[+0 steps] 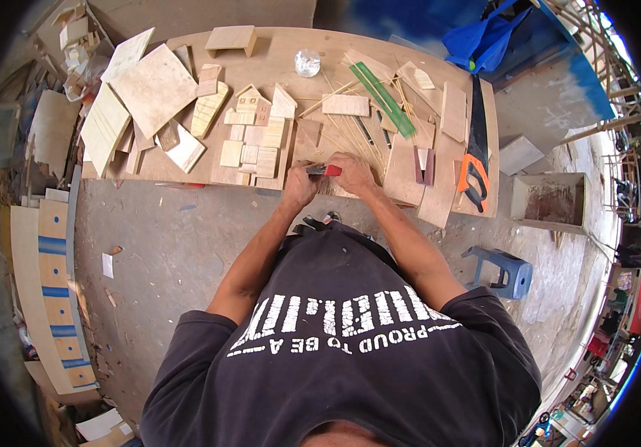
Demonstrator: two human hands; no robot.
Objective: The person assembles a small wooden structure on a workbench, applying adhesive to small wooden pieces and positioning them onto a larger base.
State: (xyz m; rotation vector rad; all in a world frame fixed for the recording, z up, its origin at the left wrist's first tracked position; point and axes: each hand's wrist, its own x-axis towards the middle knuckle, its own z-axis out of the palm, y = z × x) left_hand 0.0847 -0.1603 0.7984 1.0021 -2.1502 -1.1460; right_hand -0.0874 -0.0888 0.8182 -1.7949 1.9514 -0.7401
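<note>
At the table's (pixel 217 168) near edge, a red-and-grey tool (pixel 331 170) sits between the right hand (pixel 352 174), pinching its red end, and the left hand (pixel 302 186), curled by its grey end, grip unclear

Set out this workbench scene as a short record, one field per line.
Right hand: at the red end of a small red-and-grey tool
Left hand: at its grey end; exact grip unclear
Wooden table, left of hands: house-shaped group of wooden blocks
Table, right end: orange-handled handsaw
Floor, right: blue stool
</note>
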